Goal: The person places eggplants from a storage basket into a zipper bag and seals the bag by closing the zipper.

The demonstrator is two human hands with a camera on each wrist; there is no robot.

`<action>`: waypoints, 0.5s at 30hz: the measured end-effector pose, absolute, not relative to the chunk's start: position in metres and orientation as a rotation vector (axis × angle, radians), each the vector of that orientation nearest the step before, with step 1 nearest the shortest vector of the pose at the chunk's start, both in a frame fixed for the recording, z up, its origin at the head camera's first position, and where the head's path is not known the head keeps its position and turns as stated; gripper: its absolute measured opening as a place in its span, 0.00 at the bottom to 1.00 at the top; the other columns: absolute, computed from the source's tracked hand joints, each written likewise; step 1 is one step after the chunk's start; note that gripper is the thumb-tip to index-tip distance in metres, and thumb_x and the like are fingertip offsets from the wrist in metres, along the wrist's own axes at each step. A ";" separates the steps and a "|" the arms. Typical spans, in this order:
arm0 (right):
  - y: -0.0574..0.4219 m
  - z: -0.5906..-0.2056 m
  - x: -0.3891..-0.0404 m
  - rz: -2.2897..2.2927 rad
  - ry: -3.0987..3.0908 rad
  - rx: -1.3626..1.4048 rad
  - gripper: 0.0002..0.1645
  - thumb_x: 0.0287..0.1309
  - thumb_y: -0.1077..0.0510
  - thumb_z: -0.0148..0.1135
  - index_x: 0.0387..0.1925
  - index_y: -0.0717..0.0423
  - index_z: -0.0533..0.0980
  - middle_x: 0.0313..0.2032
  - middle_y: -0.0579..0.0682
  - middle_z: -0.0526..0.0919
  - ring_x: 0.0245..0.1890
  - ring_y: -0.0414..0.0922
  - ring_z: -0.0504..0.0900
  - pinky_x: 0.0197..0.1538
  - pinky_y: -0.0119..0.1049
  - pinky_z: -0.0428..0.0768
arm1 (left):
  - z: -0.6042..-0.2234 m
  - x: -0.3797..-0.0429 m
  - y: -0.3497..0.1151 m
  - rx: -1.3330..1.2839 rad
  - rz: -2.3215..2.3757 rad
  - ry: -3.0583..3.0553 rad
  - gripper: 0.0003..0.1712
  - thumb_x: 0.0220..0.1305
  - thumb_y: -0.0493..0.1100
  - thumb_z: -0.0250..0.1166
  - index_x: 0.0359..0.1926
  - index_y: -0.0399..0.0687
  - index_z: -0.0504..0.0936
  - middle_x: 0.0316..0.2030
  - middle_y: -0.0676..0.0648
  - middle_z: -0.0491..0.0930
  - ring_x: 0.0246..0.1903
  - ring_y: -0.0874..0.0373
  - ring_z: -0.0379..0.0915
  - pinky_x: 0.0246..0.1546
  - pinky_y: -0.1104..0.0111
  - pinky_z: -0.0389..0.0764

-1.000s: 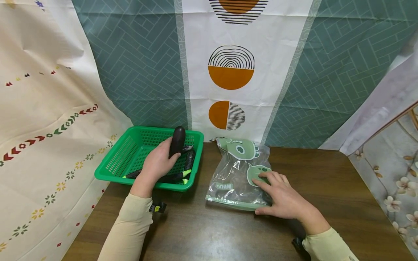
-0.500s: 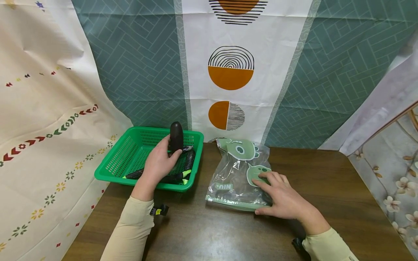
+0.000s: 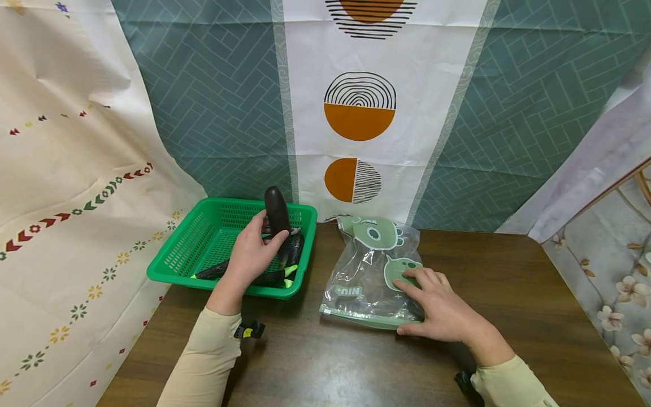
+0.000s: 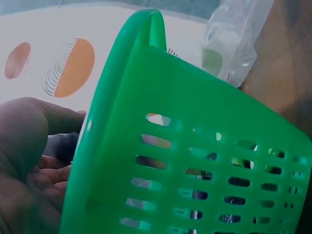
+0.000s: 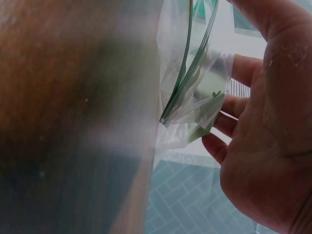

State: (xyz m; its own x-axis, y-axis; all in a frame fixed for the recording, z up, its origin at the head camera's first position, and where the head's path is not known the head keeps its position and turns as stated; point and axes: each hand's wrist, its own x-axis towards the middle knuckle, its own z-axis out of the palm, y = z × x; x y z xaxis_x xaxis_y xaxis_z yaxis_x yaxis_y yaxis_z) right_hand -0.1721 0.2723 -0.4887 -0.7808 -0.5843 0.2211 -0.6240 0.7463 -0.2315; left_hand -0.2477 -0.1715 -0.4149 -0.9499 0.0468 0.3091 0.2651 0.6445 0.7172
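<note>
My left hand [image 3: 249, 252] grips a dark eggplant [image 3: 277, 208] over the green plastic basket [image 3: 172, 249], its rounded end pointing up and away. In the basket below lie several more dark eggplants [image 3: 296, 249] with bright green stem ends. The basket's wall [image 4: 195, 92] covers much of the left wrist view, hiding most of the held eggplant. With fingers spread, my right hand [image 3: 442, 308] rests on the right front part of a clear zip bag [image 3: 351, 271] lying flat. A dark shape shows at the bag beside that hand; what it is cannot be made out.
The brown wooden table [image 3: 325, 367] carries the basket at left and the bag near the middle. Behind them hangs a patterned cloth [image 3: 234, 113], with a cream cloth [image 3: 76, 198] on the left and a floral panel [image 3: 610, 271] on the right.
The left hand has shifted slightly right, and the eggplant's top has risen, going left and then tilting slightly. The right hand and the bag have stayed put.
</note>
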 end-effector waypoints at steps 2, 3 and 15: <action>0.272 -0.489 -0.172 0.445 -2.809 0.976 0.60 0.53 0.25 0.83 0.79 0.50 0.76 0.73 0.59 0.71 0.74 0.59 0.67 0.70 0.67 0.63 | -0.414 -0.247 -0.171 -0.267 -1.267 -2.577 0.44 0.79 0.51 0.72 0.83 0.36 0.65 0.62 0.33 0.83 0.58 0.39 0.84 0.53 0.44 0.86; 0.272 -0.489 -0.172 0.445 -2.810 0.974 0.60 0.53 0.26 0.83 0.79 0.50 0.76 0.73 0.59 0.71 0.74 0.59 0.67 0.70 0.67 0.63 | -0.414 -0.247 -0.171 -0.276 -1.308 -2.561 0.44 0.79 0.51 0.72 0.83 0.36 0.65 0.61 0.33 0.84 0.59 0.39 0.83 0.54 0.44 0.86; 0.272 -0.488 -0.172 0.448 -2.819 0.971 0.59 0.54 0.27 0.84 0.79 0.50 0.76 0.73 0.59 0.71 0.74 0.59 0.67 0.70 0.67 0.64 | -0.409 -0.245 -0.169 -0.323 -1.598 -2.405 0.39 0.80 0.51 0.72 0.80 0.38 0.70 0.60 0.36 0.85 0.60 0.45 0.83 0.52 0.63 0.82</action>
State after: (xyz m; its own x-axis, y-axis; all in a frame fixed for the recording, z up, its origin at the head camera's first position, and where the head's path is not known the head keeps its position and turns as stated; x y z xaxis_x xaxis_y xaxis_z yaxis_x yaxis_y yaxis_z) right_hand -0.1715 0.2717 -0.4885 -0.7854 -0.5812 0.2130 -0.6186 0.7493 -0.2363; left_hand -0.2447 -0.1694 -0.4092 -0.9480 0.0532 0.3137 0.3099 0.3789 0.8720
